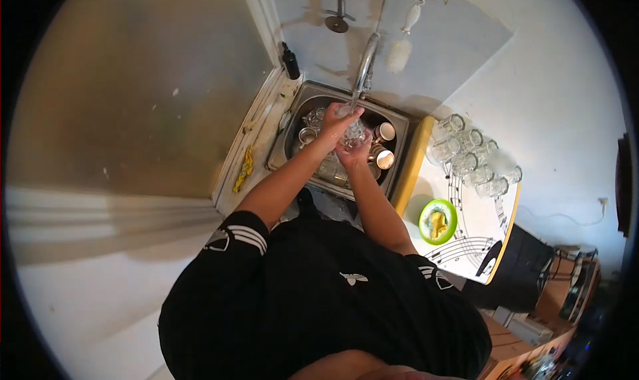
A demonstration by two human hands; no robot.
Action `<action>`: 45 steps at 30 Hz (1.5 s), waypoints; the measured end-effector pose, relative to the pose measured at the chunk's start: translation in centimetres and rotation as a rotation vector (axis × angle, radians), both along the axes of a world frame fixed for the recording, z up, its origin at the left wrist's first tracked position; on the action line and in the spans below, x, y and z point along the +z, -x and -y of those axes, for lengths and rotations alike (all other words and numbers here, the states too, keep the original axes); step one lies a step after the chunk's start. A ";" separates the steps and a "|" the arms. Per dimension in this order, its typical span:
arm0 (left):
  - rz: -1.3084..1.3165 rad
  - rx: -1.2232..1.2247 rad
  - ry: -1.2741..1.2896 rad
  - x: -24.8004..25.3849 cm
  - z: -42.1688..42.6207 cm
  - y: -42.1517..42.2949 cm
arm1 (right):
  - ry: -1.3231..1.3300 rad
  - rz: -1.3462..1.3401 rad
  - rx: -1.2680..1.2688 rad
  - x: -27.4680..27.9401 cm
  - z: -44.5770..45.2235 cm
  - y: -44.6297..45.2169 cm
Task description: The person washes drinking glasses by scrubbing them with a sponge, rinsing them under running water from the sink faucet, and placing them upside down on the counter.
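Observation:
Under the tap (pixel 365 63) I hold a clear glass (pixel 351 135) with both hands, and water runs over it. My left hand (pixel 335 121) is closed round its upper side. My right hand (pixel 356 151) grips it from below and the right, with the fingers partly hidden. Around my hands in the metal sink (pixel 398 117) sit a cup (pixel 384 132) and another cup (pixel 382 158) on the right. A small metal cup (pixel 307 136) and more glassware lie on the left, partly covered by my arms.
Several glass mugs (pixel 466 140) stand in rows on the counter to the right. Nearer me is a green bowl (pixel 426 235) holding a yellow sponge or cloth (pixel 438 225). A yellow cloth (pixel 245 169) and a black bottle (pixel 290 61) are on the left ledge. A brush (pixel 399 55) hangs on the wall.

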State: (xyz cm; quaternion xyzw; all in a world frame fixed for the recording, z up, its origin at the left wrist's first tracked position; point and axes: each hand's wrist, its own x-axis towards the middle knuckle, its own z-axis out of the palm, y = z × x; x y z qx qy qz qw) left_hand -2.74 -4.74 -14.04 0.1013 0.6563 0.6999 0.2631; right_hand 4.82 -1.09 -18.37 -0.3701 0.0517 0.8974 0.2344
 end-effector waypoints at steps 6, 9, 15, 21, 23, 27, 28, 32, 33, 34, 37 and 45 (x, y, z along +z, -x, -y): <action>-0.119 -0.212 -0.191 -1.0 2.5 1.2 | -0.017 -0.134 -0.010 -2.7 0.6 1.2; -0.329 -0.229 -0.005 -2.6 4.5 3.6 | -0.198 -0.061 0.065 -3.6 0.5 1.5; 0.511 -0.212 0.145 -4.2 7.2 4.0 | -0.895 0.720 0.480 -3.7 -0.6 2.8; 0.913 -0.265 -0.047 -7.6 6.6 3.3 | -1.358 0.607 0.239 2.3 0.7 1.0; 0.959 -0.319 -0.113 -8.5 6.1 2.9 | -1.366 0.453 0.155 3.1 0.6 0.7; 0.951 -0.438 -0.190 -8.5 4.7 1.8 | -1.589 0.435 0.022 7.3 0.7 0.2; 0.951 -0.441 -0.194 -8.0 4.5 2.0 | -1.767 0.497 -0.021 8.1 0.6 -0.1; 0.987 -0.568 -0.111 -9.4 4.7 2.8 | -1.979 0.728 0.107 8.8 0.2 -0.7; 1.011 -0.584 -0.094 -9.1 4.5 3.3 | -1.950 0.656 0.080 8.7 0.3 -0.8; 1.002 -0.591 -0.094 -8.8 4.5 3.5 | -1.954 0.656 0.068 8.7 0.4 -0.7; 0.972 -0.527 -0.080 -8.9 4.8 3.1 | -2.006 0.656 0.002 8.8 0.6 -1.1; 1.034 -0.545 -0.183 -7.7 5.3 3.1 | -1.843 0.698 0.080 8.1 0.6 0.0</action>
